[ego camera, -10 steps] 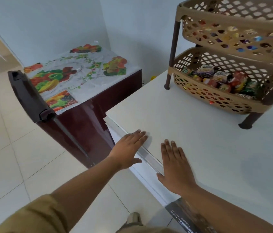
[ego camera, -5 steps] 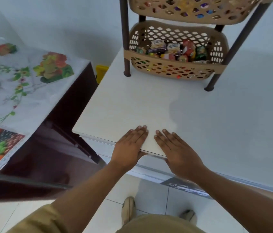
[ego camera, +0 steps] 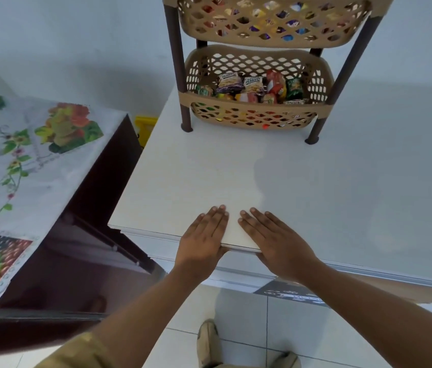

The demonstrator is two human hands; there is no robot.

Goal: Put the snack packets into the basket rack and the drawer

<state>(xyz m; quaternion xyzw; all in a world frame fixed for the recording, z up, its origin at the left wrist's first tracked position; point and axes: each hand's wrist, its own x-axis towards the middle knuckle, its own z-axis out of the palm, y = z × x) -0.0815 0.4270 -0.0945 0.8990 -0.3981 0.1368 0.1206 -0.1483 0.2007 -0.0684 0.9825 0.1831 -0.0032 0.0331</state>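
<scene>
Both hands have drawn together: left hand (ego camera: 201,235) and right hand (ego camera: 276,240) lie flat, fingers straight and holding nothing, on the white laminate cabinet top (ego camera: 342,195). Colourful foil snack packets (ego camera: 252,87) sit beyond the fingertips in the tan perforated plastic basket rack (ego camera: 252,112). The thumbs seem tucked under the edge and could get pinched by the white drawer front (ego camera: 236,273) below.

The person wears a dull yellow-green sleeve (ego camera: 76,349) high on the left arm. The forearms (ego camera: 135,309) are bare. The left hand (ego camera: 204,235) and right hand (ego camera: 276,240) have short nails. The shoes (ego camera: 208,341) are tan with rounded toes.
</scene>
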